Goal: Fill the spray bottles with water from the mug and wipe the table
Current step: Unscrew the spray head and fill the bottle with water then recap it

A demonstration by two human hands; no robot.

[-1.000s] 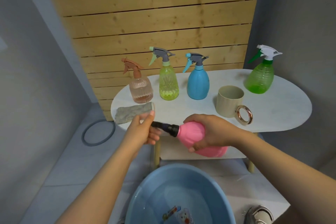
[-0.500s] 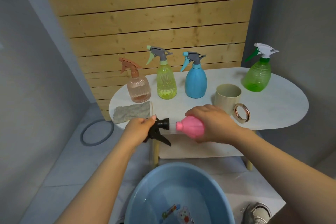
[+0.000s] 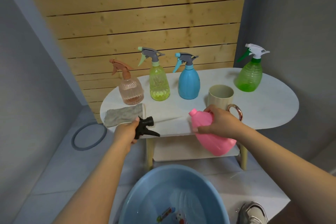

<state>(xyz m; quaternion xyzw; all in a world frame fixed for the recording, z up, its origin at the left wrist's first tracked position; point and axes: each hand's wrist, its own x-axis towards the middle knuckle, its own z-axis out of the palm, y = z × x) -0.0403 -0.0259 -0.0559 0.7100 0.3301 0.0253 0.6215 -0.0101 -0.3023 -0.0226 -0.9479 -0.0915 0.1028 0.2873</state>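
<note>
Pink bottle (image 3: 214, 132) uncapped, gripped tilted in right hand (image 3: 221, 122); contents not discernible. Black sprayer head (image 3: 145, 127) clasped in left hand (image 3: 125, 132). Separated farther than 0.5 s earlier.

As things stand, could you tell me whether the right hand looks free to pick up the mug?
Probably not yet. The right hand grips the pink bottle, so its fingers are busy. The mug stands right behind it with nothing between them.

basin (image 3: 145, 196) cut off below, shoe (image 3: 252, 212) partly cropped
</note>
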